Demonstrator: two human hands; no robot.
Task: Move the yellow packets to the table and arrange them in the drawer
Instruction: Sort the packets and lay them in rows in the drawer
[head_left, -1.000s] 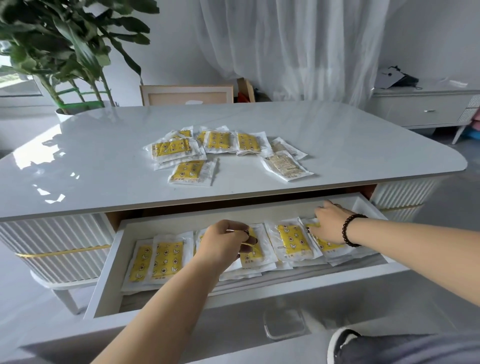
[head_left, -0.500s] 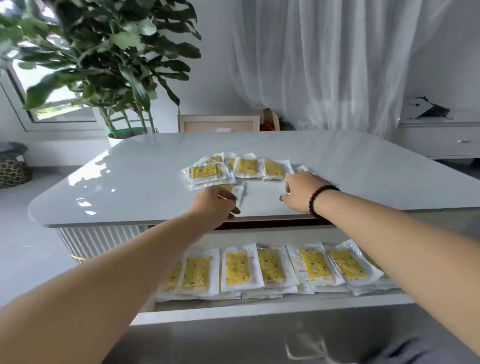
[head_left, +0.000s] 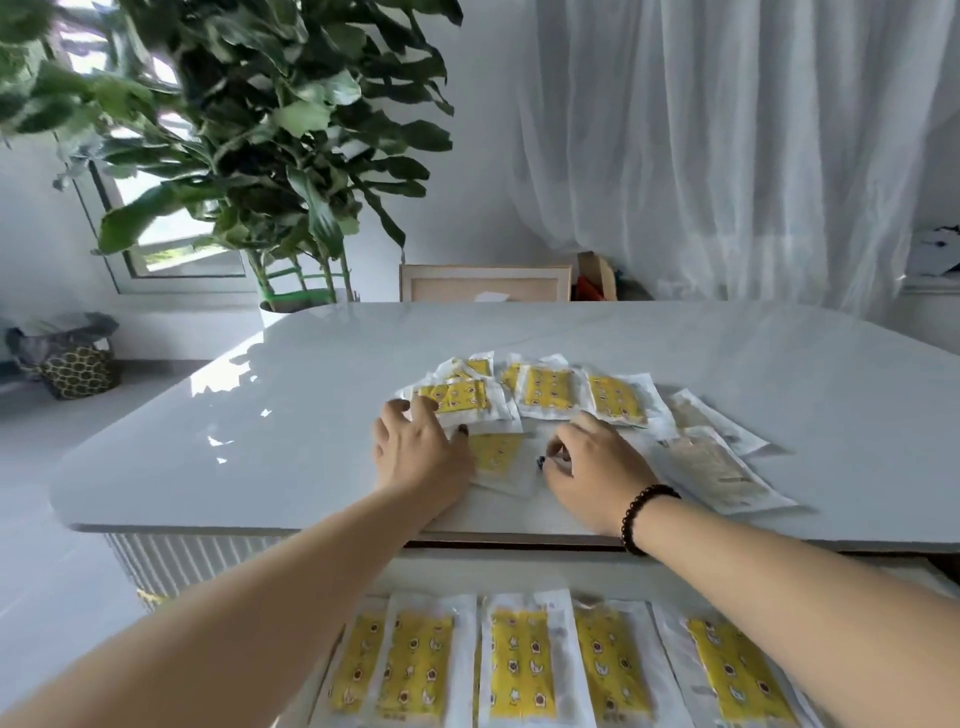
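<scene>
Several yellow packets (head_left: 550, 389) lie in a loose pile on the white table (head_left: 311, 415). One more yellow packet (head_left: 498, 460) lies nearer the front edge, between my hands. My left hand (head_left: 421, 452) rests with spread fingers on the left stack of the pile, its thumb over the near packet. My right hand (head_left: 592, 467) has curled fingers at that packet's right edge; whether it holds the packet is unclear. Below the tabletop the open drawer (head_left: 519, 571) shows a row of yellow packets (head_left: 519, 665) side by side, partly hidden by my forearms.
Two pale, beige packets (head_left: 717, 467) lie on the table to the right of my right hand. A big potted plant (head_left: 260, 130) stands behind the table's left corner, a chair back (head_left: 483, 283) behind the far edge. A patterned basket (head_left: 78, 358) sits on the floor at left.
Both hands left the drawer and rose to the tabletop, reaching forward into the packet pile. The view tilted up, so less of the drawer shows.
</scene>
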